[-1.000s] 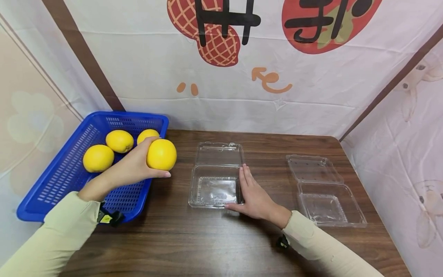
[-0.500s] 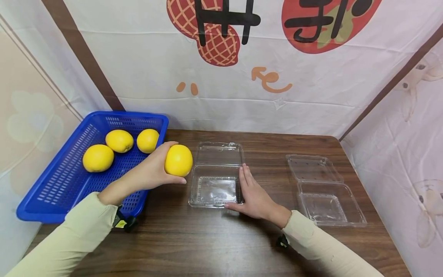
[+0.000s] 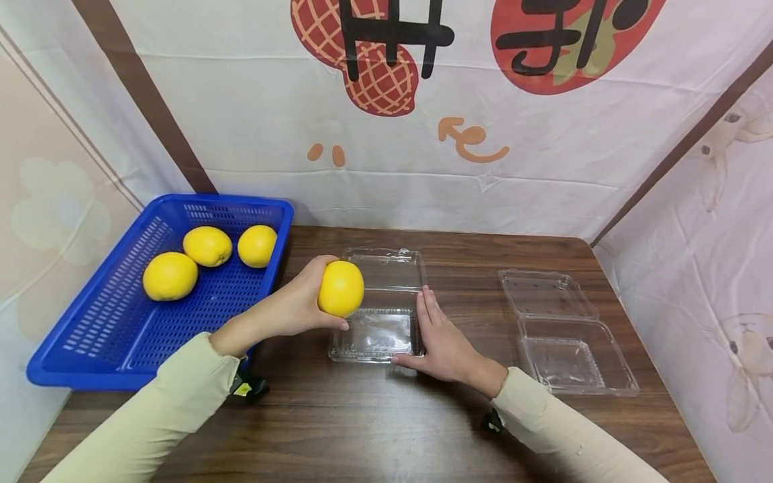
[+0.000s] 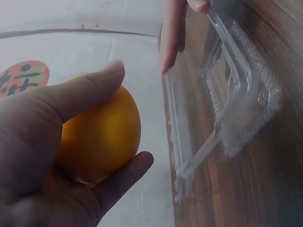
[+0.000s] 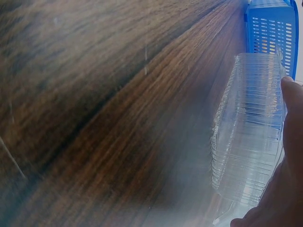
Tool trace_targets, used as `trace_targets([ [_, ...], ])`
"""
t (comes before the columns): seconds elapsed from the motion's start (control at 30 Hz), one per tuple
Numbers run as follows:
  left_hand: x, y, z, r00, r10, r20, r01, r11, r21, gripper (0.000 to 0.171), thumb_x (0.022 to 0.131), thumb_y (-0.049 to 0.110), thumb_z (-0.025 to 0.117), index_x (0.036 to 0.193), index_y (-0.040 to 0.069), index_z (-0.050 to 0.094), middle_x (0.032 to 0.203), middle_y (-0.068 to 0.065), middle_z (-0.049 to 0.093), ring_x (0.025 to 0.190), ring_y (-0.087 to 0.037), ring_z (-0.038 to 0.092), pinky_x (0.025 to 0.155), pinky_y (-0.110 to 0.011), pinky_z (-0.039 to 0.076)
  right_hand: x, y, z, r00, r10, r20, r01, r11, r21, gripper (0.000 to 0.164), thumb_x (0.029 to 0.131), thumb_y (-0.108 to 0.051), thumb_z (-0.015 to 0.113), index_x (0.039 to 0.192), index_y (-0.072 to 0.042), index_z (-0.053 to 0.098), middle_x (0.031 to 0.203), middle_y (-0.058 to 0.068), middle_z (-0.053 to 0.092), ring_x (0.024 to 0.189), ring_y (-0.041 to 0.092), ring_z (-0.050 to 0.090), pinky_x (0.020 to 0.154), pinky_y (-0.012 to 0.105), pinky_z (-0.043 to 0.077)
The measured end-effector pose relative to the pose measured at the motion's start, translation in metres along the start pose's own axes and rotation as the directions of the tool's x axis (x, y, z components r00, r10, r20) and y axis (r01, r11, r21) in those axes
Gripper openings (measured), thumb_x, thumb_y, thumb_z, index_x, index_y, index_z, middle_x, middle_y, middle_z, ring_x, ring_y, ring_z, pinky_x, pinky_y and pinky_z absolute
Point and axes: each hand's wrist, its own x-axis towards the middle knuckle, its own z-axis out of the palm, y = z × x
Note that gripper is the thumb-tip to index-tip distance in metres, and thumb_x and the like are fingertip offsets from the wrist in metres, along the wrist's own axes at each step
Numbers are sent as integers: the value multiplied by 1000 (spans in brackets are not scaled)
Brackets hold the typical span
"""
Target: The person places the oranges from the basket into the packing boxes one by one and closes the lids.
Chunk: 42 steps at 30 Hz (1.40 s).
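Note:
My left hand grips a yellow citrus fruit between thumb and fingers. In the head view the fruit overlaps the left part of an open clear plastic clamshell box. The left wrist view has the same fruit in the hand, apart from the box. My right hand rests against the box's right side with straight fingers, its thumb at the front edge. The box's lid lies folded back toward the wall. In the right wrist view the box wall stands beside the right hand.
On the left stands a blue perforated basket holding 3 more yellow fruits. A second open clear clamshell box lies at the right on the brown wooden table. A printed white cloth hangs behind the table.
My left hand has carried the fruit rightward from the basket's right edge to the box, slightly nearer me. The right hand and both boxes have stayed in place.

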Motion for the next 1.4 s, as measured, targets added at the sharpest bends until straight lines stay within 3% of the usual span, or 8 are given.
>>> trace_targets([
  [0.2, 9, 1, 13, 1000, 30, 2, -30, 999, -17, 103, 73, 22, 94, 147, -7, 28, 142, -28, 41, 119, -40, 53, 102, -61, 45, 0, 0, 1, 1000, 2, -3, -2, 1000, -3, 125, 86, -72, 65, 159, 8, 2, 167, 27, -4, 154, 33, 1, 119, 47, 23],
  [0.53, 22, -1, 34, 999, 18, 36, -18, 1000, -6, 110, 71, 19, 94, 154, -4, 25, 149, -29, 37, 129, -43, 48, 107, -62, 41, 0, -1, -1, 1000, 6, 2, -6, 1000, -1, 125, 86, -72, 64, 159, 7, 2, 167, 26, -4, 155, 32, 1, 119, 47, 24],
  [0.9, 32, -6, 55, 996, 36, 78, -36, 999, -11, 107, 69, 19, 96, 150, -5, 30, 142, -25, 44, 122, -36, 52, 105, -57, 44, 0, -1, 0, 1000, 17, 14, -17, 1000, 10, 125, 86, -72, 65, 160, 5, 0, 167, 24, -7, 155, 31, 2, 118, 49, 27],
  [1.23, 39, -6, 74, 995, 67, 69, -65, 998, -25, 107, 69, 20, 96, 149, -7, 30, 137, -24, 45, 116, -34, 55, 103, -55, 47, 0, -1, -1, 1000, 13, 11, -14, 1000, 13, 124, 86, -71, 66, 159, 6, 1, 167, 26, -5, 154, 32, 2, 118, 50, 27],
  [1.4, 37, -4, 79, 991, 72, 114, -65, 996, -59, 104, 71, 15, 94, 149, -6, 29, 137, -24, 43, 115, -33, 54, 101, -53, 48, 0, -2, -2, 1000, 15, 19, -15, 1000, 23, 124, 86, -71, 65, 160, 6, 1, 167, 25, -6, 155, 32, 3, 118, 50, 26],
])
